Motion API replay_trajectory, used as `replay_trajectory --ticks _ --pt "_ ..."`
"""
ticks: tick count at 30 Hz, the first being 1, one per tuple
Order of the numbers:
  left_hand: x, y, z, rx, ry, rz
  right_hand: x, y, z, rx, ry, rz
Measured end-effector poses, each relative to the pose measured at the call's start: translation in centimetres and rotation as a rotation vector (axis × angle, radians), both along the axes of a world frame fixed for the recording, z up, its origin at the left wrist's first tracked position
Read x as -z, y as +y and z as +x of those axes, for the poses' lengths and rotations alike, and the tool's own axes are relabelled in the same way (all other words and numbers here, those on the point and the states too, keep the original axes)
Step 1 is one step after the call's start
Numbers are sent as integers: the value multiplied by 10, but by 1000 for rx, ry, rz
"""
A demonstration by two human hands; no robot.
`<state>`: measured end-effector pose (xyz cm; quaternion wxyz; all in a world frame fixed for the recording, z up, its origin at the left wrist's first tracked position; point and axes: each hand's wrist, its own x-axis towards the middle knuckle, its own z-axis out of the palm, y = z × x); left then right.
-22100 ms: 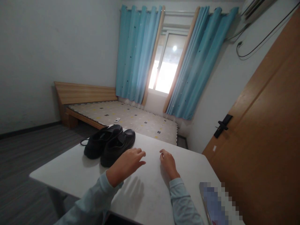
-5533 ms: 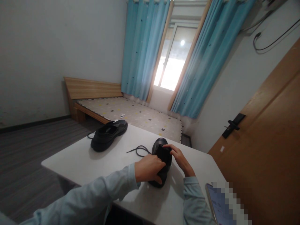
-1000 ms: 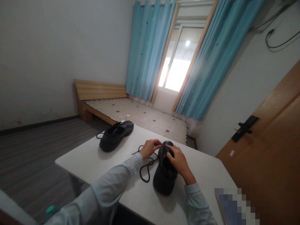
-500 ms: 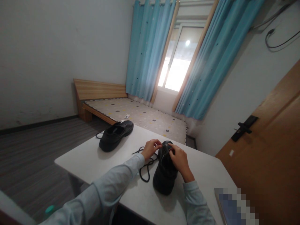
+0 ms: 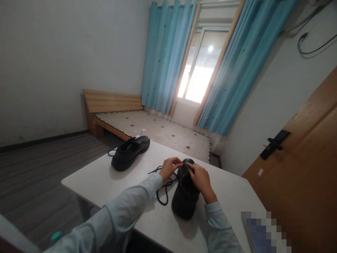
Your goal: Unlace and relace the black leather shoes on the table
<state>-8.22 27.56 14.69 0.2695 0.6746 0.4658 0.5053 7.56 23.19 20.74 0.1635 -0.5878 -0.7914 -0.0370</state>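
Left hand [image 5: 170, 167]: fingers pinch the thin black shoelace [image 5: 163, 191].
Right hand [image 5: 201, 179]: fingers grip the near black leather shoe [image 5: 184, 198].
Second black leather shoe [image 5: 130, 151]: at 10 o'clock, well apart, on the white rectangular table [image 5: 105, 179].

White table [image 5: 110, 181] bearing two black leather shoes, far [image 5: 130, 151] and near [image 5: 185, 196], with a loose black lace [image 5: 163, 191].

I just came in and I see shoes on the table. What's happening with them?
A person in pale sleeves is working on the near shoe, which stands on the white table. The left hand pinches the black lace at the shoe's front, and the right hand rests on the shoe's top beside it. The rest of the lace lies loose on the table. The other shoe sits untouched farther off.
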Motion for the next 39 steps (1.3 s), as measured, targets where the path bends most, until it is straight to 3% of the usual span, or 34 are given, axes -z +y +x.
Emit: replay_trajectory --ticks 13,22,32,39 --pt "0 1 5 -1 -21 15 0 1 -3 58 -35 83" --pt "-2 -1 7 105 -66 16 1 -1 -7 75 6 142" --pt "-11 -6 10 261 -96 6 6 0 -4 134 241 179" --pt "-16 -9 12 244 35 55 12 2 -1 111 473 228"
